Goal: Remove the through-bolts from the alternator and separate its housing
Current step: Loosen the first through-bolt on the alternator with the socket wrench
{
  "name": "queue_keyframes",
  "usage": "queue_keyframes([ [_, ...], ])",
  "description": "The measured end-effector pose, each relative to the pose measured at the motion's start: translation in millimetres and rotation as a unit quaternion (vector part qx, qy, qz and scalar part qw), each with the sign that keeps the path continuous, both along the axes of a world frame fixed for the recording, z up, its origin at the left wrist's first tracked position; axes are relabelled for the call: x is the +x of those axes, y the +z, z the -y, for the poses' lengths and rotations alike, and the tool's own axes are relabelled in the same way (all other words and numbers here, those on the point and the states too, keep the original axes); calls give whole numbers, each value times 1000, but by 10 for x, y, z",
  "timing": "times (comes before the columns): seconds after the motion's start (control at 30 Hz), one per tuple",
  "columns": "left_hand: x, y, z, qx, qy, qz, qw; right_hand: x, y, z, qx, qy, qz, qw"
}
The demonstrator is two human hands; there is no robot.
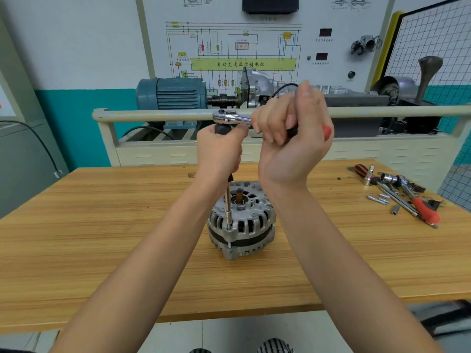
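Observation:
A silver alternator (pixel 240 221) stands on end in the middle of the wooden table (pixel 102 238), its shaft pointing up. A long extension bar (pixel 227 207) rises from a through-bolt at the housing's front left edge to a chrome ratchet head (pixel 228 117). My left hand (pixel 219 151) grips the black upper part of the bar just under the ratchet head. My right hand (pixel 295 133) curls round the ratchet's black and red handle, which points to the right.
Loose sockets, extension bars and red-handled tools (pixel 400 193) lie at the table's right. Behind the table stands a training bench with a rail (pixel 153 114), a blue motor (pixel 170 94) and a gearbox. A mesh panel (pixel 433 39) is at the back right.

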State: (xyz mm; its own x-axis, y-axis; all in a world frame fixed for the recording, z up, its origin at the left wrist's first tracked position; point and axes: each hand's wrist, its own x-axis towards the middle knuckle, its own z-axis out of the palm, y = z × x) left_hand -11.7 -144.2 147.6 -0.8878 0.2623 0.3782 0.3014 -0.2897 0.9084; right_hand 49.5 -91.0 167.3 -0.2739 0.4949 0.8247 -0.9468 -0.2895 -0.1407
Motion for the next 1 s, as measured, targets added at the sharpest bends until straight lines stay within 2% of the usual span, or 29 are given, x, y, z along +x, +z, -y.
queue_keyframes([
  [0.07, -13, -6, 39, -10, -30, -9, 999, -12, 24, -75, 0, 46, 12, 999],
  [0.13, -51, -4, 119, -16, -91, -22, 995, -46, 73, -215, -19, 143, 60, 988],
  [0.27, -141, 61, 263, -52, -298, -1, 953, -208, 136, -477, -120, 367, 145, 911],
  [0.33, -135, 71, 248, -76, -318, -4, 945, -266, 136, -523, -161, 413, 145, 885],
  [0.4, -114, 65, 198, -80, -275, 3, 958, -264, 123, -504, -178, 389, 140, 893],
  [0.47, -90, 52, 149, -61, -195, 15, 979, -218, 94, -445, -169, 330, 134, 919],
  [0.6, -40, 24, 51, -15, -42, 23, 999, -78, 22, -208, -71, 171, 77, 980],
  [0.67, -22, 9, 14, -5, -2, 19, 1000, -30, 4, -90, -22, 82, 30, 996],
  [0.73, -17, 7, 12, -4, -3, 17, 1000, -14, 2, -39, 5, 35, 6, 999],
  [0.8, -29, 9, 46, -13, -26, 10, 1000, -21, 28, -85, 8, 61, 16, 998],
  [0.87, -63, 9, 111, -27, -72, -5, 997, -52, 82, -210, -11, 146, 61, 987],
  [1.0, -142, 56, 240, -43, -259, -7, 965, -215, 168, -460, -115, 336, 163, 920],
])
